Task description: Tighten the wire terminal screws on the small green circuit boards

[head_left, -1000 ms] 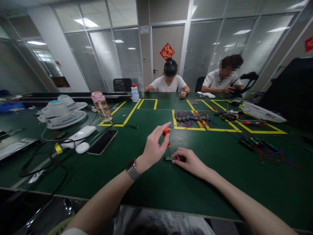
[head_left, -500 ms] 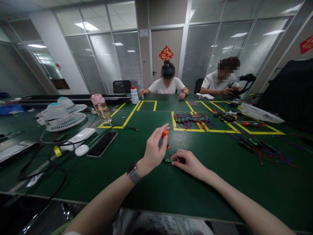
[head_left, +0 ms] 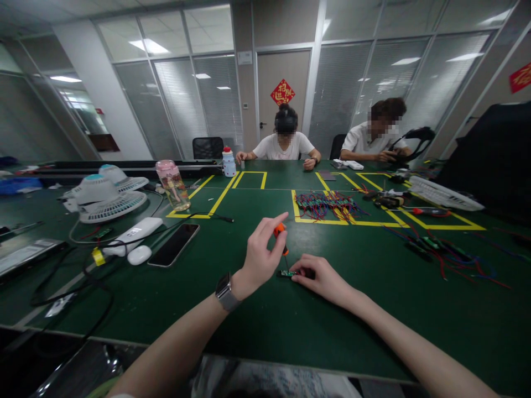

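Holding a small orange-handled screwdriver [head_left: 281,235] upright in the head view, left hand [head_left: 260,258] pinched around the handle with thumb and curled fingers, index finger stretched out toward 1 o'clock above it, thin shaft pointing down onto a tiny green circuit board [head_left: 286,273]. Pressing that board flat on the green table [head_left: 265,326], right hand [head_left: 321,276] laid low at 3 o'clock of it, fingertips closed over its right end, so only the left part shows. Judged light and stiff, that board, but fragile: easily spun or flicked aside under a turning tip, best pinned by its bare edges and ends, never by the small parts on its face. Judged light and a little slippery too, the screwdriver, best gripped high on the orange handle for twisting, with gentle downward pressure to keep the tip seated. Lying at 10 o'clock of the hands, well apart, a dark phone [head_left: 174,244] and a white mouse [head_left: 139,254]; farther at 12 to 1 o'clock, a heap of boards with red and blue wires [head_left: 326,203] inside a yellow-taped square. Seated across the far edge, two other people, hands on their own work.
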A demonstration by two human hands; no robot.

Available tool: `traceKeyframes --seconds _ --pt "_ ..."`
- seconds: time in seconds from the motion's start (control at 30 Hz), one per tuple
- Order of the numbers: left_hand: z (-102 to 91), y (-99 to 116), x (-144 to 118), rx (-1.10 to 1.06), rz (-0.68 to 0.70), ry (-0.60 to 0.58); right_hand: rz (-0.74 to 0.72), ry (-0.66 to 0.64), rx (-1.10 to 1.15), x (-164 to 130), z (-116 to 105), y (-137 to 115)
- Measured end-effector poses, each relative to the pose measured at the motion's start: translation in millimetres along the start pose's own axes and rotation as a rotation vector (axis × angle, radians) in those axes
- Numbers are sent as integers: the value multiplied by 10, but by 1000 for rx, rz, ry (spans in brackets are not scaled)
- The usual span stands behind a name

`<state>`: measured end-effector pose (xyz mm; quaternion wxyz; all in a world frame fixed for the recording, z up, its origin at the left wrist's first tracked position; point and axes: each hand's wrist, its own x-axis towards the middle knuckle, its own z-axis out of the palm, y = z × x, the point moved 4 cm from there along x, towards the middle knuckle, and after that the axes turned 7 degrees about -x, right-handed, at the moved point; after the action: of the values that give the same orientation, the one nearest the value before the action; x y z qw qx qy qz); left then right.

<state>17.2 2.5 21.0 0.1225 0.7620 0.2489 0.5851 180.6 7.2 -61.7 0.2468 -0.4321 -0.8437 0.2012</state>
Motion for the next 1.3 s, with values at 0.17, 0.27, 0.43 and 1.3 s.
traceKeyframes --seconds 0.17,0.27,0.43,1.3 --pt "-3 21 -7 44 13 -12 -3 1 -6 4 0 1" --pt "16 18 -11 -30 -6 -37 -7 0 -2 5 7 11" --pt "-25 28 18 56 43 32 -1 1 -10 5 3 10" --pt "-16 -12 -1 -32 -21 -3 -2 0 -13 5 6 16"
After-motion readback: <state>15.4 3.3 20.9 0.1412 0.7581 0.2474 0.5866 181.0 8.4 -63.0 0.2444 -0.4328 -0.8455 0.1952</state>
